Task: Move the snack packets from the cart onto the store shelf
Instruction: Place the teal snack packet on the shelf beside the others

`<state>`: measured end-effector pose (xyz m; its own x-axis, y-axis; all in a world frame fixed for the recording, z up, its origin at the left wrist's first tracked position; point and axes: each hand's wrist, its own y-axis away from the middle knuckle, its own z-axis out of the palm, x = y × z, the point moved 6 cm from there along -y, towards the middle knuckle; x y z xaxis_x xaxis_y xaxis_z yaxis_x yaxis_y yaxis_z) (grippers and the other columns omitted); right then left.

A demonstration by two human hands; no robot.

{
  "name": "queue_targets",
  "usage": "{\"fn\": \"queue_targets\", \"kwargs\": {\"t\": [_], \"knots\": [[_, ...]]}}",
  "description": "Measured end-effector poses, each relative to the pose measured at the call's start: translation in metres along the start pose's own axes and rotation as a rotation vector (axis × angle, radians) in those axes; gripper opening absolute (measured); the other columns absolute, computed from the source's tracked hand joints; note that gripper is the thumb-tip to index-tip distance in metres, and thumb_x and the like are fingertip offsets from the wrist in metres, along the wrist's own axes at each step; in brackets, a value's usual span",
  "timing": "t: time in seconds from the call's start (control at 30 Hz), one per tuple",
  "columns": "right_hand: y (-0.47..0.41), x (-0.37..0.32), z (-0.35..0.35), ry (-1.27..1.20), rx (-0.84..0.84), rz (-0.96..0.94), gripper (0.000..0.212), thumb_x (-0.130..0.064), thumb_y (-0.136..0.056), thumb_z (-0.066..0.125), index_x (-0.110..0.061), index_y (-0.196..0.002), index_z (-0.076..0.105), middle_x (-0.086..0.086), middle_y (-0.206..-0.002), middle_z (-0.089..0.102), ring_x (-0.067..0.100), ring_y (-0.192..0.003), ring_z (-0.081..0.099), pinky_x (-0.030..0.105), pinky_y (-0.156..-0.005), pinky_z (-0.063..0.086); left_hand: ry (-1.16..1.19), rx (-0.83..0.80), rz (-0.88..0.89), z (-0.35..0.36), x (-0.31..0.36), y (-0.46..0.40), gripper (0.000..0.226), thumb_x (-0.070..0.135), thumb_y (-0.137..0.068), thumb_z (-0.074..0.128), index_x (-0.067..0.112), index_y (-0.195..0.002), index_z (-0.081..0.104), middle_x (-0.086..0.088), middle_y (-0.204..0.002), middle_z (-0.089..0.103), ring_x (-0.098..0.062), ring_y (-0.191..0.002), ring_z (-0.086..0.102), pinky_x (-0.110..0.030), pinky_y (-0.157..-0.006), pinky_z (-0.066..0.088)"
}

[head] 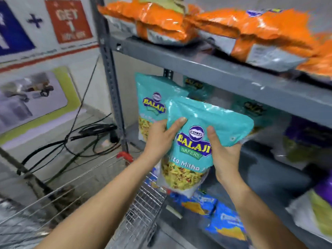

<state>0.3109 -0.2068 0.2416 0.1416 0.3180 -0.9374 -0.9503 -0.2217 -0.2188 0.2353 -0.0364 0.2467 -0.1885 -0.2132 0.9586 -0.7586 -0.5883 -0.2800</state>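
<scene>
A teal Balaji snack packet point(201, 141) is held in both hands in front of the grey metal shelf point(224, 76). My left hand point(161, 135) grips its left edge with the thumb on the front. My right hand point(222, 151) holds its right side from below, thumb on the logo. The packet's top leans toward the middle shelf level. Another teal packet point(150, 103) stands upright on that level just behind and to the left. The wire cart point(136, 216) is below my arms.
Orange packets point(242, 31) lie on the upper shelf. Purple packets point(309, 139) stand to the right, blue packets point(215, 211) lower down. More teal packets point(253, 108) sit deeper on the middle level. Black cables point(86, 139) lie on the floor at the left by a postered wall.
</scene>
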Motion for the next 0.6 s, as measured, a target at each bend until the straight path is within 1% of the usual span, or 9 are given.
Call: {"fn": "queue_targets", "kwargs": {"t": [0.07, 0.1, 0.2, 0.27, 0.37, 0.43, 0.47, 0.53, 0.6], "knots": [[-0.014, -0.015, -0.014, -0.008, 0.047, -0.082, 0.024, -0.029, -0.069, 0.081, -0.046, -0.086, 0.079, -0.025, -0.090, 0.078, -0.005, -0.086, 0.074, 0.014, -0.072, 0.056, -0.028, -0.018, 0.054, 0.024, 0.006, -0.017, 0.024, 0.040, -0.086, 0.062, 0.023, -0.072, 0.071, 0.024, -0.066, 0.069, 0.014, -0.067, 0.058, -0.022, -0.061, 0.051], [-0.022, -0.019, -0.020, -0.003, 0.064, -0.108, 0.022, -0.028, -0.070, 0.081, -0.043, -0.086, 0.079, -0.024, -0.091, 0.078, -0.004, -0.087, 0.074, 0.015, -0.074, 0.056, -0.039, -0.026, 0.070, 0.035, 0.006, -0.025, 0.026, 0.039, -0.087, 0.062, 0.023, -0.069, 0.068, 0.024, -0.063, 0.067, 0.015, -0.064, 0.056, -0.022, -0.059, 0.050], [-0.047, -0.020, -0.038, 0.038, 0.119, -0.162, 0.020, -0.035, -0.067, 0.082, -0.037, -0.086, 0.078, -0.025, -0.090, 0.078, -0.004, -0.088, 0.073, 0.016, -0.076, 0.056, -0.022, -0.043, 0.101, 0.062, -0.004, -0.049, 0.033, 0.037, -0.089, 0.063, 0.020, -0.061, 0.060, 0.020, -0.054, 0.061, 0.010, -0.056, 0.048, -0.022, -0.052, 0.043], [-0.062, -0.008, -0.049, 0.069, 0.170, -0.175, 0.026, -0.038, -0.066, 0.082, -0.030, -0.089, 0.072, -0.027, -0.089, 0.078, -0.007, -0.086, 0.073, 0.013, -0.074, 0.055, -0.002, -0.053, 0.105, 0.075, -0.017, -0.062, 0.037, 0.037, -0.089, 0.064, 0.022, -0.057, 0.055, 0.017, -0.050, 0.056, 0.008, -0.051, 0.044, -0.020, -0.048, 0.040], [-0.073, 0.020, -0.063, 0.124, 0.193, -0.160, 0.030, -0.036, -0.071, 0.081, -0.030, -0.095, 0.066, -0.034, -0.088, 0.075, -0.013, -0.086, 0.070, 0.007, -0.072, 0.053, -0.006, -0.108, 0.051, 0.089, -0.044, -0.068, 0.028, 0.040, -0.089, 0.064, 0.027, -0.064, 0.063, 0.021, -0.059, 0.066, 0.013, -0.057, 0.054, -0.017, -0.055, 0.046], [-0.077, 0.038, -0.072, 0.170, 0.179, -0.126, 0.029, -0.039, -0.072, 0.079, -0.030, -0.096, 0.067, -0.037, -0.088, 0.074, -0.015, -0.087, 0.069, 0.007, -0.073, 0.052, -0.026, -0.140, 0.025, 0.093, -0.060, -0.068, 0.023, 0.046, -0.088, 0.061, 0.027, -0.078, 0.070, 0.023, -0.076, 0.072, 0.014, -0.070, 0.061, -0.019, -0.065, 0.050], [-0.078, 0.046, -0.075, 0.187, 0.161, -0.102, 0.031, -0.042, -0.070, 0.078, -0.029, -0.096, 0.068, -0.036, -0.088, 0.074, -0.015, -0.087, 0.069, 0.008, -0.073, 0.052, -0.036, -0.147, 0.029, 0.092, -0.065, -0.066, 0.026, 0.048, -0.089, 0.060, 0.025, -0.087, 0.071, 0.019, -0.085, 0.074, 0.011, -0.078, 0.064, -0.022, -0.070, 0.052], [-0.077, 0.061, -0.081, 0.219, 0.100, -0.050, 0.041, -0.046, -0.064, 0.077, -0.025, -0.098, 0.070, -0.030, -0.087, 0.076, -0.015, -0.085, 0.069, 0.008, -0.072, 0.052, -0.027, -0.113, 0.046, 0.082, -0.074, -0.057, 0.030, 0.047, -0.090, 0.060, 0.021, -0.100, 0.070, 0.011, -0.097, 0.075, 0.001, -0.090, 0.068, -0.025, -0.078, 0.054], [-0.069, 0.079, -0.090, 0.275, 0.027, -0.004, 0.058, -0.043, -0.059, 0.078, -0.018, -0.111, 0.067, -0.021, -0.095, 0.076, -0.012, -0.088, 0.070, 0.010, -0.075, 0.053, -0.017, 0.009, 0.062, 0.059, -0.089, -0.034, 0.012, 0.041, -0.090, 0.064, 0.030, -0.092, 0.069, 0.015, -0.091, 0.074, 0.002, -0.087, 0.067, -0.016, -0.076, 0.051]]}}
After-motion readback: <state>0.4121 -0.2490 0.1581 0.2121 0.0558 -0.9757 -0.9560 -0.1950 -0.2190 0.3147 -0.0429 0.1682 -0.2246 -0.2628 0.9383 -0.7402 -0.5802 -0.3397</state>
